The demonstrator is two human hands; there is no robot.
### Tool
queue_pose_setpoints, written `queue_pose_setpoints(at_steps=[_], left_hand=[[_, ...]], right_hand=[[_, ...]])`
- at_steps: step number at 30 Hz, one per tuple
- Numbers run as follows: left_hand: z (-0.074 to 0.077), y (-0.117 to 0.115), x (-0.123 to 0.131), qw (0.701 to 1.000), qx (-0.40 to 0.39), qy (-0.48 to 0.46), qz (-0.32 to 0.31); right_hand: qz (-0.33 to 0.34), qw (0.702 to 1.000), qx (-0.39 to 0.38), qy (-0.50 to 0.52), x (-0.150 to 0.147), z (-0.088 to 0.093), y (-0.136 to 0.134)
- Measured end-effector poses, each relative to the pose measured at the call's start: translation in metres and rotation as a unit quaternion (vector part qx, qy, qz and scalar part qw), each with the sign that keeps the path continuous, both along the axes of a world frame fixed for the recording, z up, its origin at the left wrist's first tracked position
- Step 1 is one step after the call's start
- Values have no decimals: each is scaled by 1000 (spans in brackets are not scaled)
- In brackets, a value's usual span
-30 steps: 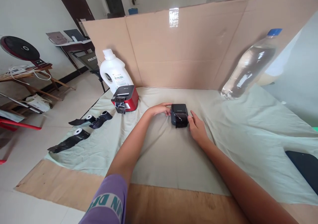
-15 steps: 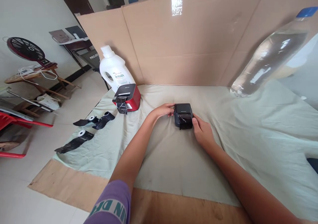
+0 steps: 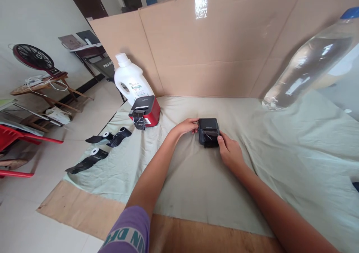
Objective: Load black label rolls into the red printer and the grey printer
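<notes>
Pale wall [image 3: 33,17]; light tiled floor [image 3: 19,227]; dark brown door [image 3: 81,0]; red chair [image 3: 9,136] at left.

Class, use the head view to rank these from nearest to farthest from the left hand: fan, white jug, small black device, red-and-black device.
1. Small black device, right beside the left hand.
2. Red-and-black device, to the left.
3. White jug, behind that device.
4. Fan, far left background.

We're in what looks like a home: fan [image 3: 39,56] perched on a wooden stand [image 3: 18,91], tiled floor [image 3: 19,223], pale walls [image 3: 30,10].
</notes>
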State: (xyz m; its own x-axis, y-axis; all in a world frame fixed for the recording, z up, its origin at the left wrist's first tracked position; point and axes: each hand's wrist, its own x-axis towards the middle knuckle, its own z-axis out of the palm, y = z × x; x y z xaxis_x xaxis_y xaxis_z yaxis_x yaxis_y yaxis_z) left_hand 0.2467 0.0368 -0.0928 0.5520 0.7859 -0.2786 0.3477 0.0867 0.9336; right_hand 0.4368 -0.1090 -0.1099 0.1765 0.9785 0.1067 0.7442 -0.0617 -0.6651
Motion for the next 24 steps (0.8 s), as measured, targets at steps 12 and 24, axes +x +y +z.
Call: queue_pose_setpoints(at_steps=[12,24], left_hand=[[10,-5,-3,1000,-17,14,7],[22,-9,-15,999,22,-13,-20]], right_hand=[[3,1000,-1,-1,0,2,-1],[8,1000,21,11,2,-1,2]])
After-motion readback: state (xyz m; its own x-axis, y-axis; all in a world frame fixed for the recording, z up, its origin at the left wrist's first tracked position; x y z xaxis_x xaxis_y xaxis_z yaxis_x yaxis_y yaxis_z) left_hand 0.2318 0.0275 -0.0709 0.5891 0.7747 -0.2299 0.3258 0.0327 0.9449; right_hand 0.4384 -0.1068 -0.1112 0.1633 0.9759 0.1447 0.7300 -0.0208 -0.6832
